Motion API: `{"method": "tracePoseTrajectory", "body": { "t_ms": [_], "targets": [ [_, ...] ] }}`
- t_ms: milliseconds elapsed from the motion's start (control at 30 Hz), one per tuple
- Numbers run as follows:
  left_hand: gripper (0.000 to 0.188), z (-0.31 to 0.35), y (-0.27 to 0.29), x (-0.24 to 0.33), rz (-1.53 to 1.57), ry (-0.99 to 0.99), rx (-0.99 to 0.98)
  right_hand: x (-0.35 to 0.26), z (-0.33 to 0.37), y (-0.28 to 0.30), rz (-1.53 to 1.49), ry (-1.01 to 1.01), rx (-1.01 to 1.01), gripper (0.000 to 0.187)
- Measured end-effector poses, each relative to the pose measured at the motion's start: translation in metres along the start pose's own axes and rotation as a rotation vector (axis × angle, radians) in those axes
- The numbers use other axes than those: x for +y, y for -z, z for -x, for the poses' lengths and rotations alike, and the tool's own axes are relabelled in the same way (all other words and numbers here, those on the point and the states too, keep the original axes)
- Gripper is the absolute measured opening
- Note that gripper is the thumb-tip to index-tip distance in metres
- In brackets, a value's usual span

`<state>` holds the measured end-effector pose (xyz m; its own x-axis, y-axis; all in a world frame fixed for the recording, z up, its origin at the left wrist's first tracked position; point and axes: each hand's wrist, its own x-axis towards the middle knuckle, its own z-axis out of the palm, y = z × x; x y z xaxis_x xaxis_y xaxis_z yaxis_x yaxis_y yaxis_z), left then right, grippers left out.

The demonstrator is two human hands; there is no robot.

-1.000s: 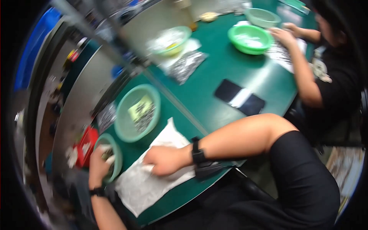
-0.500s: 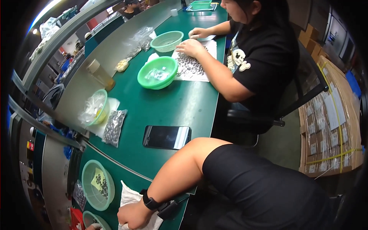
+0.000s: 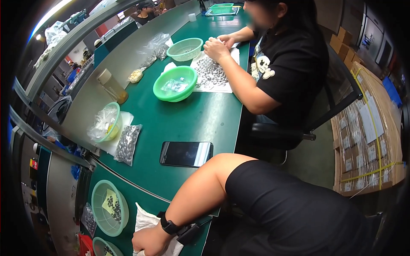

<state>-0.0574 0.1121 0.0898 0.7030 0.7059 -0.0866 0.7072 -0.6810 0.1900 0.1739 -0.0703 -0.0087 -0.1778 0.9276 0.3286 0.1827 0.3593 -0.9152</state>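
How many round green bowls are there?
5 visible: a bright bowl upper middle, a pale bowl beyond it, a plastic-filled bowl at left, a big bowl lower left, a cut-off bowl below that. Another may hide under the bright one.

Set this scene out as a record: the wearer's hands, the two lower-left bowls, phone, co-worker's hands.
Right hand: curled on the white cloth; grip hidden
Left hand: not in view
Upper bowl: pale green, holding dark pieces and a yellow slip
Lower bowl: cut off by the picture's edge
Phone: flat on the green table
Co-worker's hands: at a white sheet strewn with small grey pieces
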Motion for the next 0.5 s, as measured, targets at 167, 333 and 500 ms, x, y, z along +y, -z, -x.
{"method": "tracePoseTrajectory", "body": {
  "t_ms": [167, 333, 500],
  "targets": [
    [0.022, 0.001, -0.004, -0.012, 0.101, -0.03, 0.107, 0.005, -0.002, 0.0, 0.022, 0.027, -0.005, 0.034],
    [0.025, 0.017, -0.007, 0.009, 0.234, -0.059, 0.41, -0.002, 0.0, 0.003, 0.068, 0.027, 0.006, 0.036],
    [0.022, 0.052, -0.019, 0.099, 0.773, -0.078, 0.458, -0.003, 0.0, 0.002, 0.043, 0.033, 0.054, 0.035]
  ]
}}
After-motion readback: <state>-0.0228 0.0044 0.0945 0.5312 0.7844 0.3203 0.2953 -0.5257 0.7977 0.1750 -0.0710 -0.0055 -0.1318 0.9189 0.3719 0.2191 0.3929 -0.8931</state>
